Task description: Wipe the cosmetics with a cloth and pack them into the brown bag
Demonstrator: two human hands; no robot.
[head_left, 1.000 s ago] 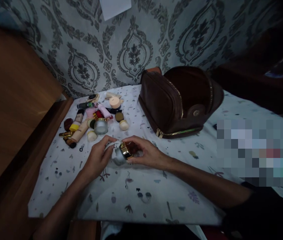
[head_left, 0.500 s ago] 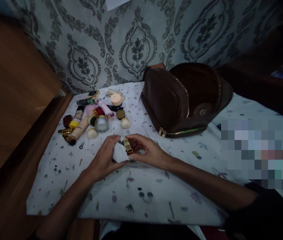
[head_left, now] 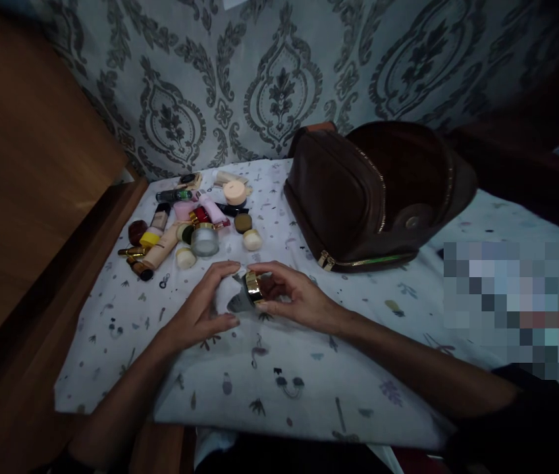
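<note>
Near the middle of the table, my right hand [head_left: 299, 296] grips a small cosmetic jar by its shiny gold lid [head_left: 254, 287]. The jar's clear grey body [head_left: 241, 302] points left. My left hand [head_left: 200, 309] curves around a crumpled white wipe [head_left: 223, 291], which touches the jar's end. Its thumb is spread away from the jar's lower side. Beyond the hands lies a group of cosmetics, with a frosted jar [head_left: 205, 242], a cream-coloured jar [head_left: 252, 239] and a beige tube [head_left: 161, 247] nearest.
A brown leather bag [head_left: 338, 197] stands open at the back right, its zip undone. Patterned cloth [head_left: 309, 382] covers the table. A wooden panel [head_left: 27, 164] rises on the left, and patterned wallpaper [head_left: 279, 85] backs the table. A blurred-out patch covers the right side.
My left thumb has moved off the jar and the wipe has shifted left, so more of the jar's grey body shows. The view has shifted slightly.
</note>
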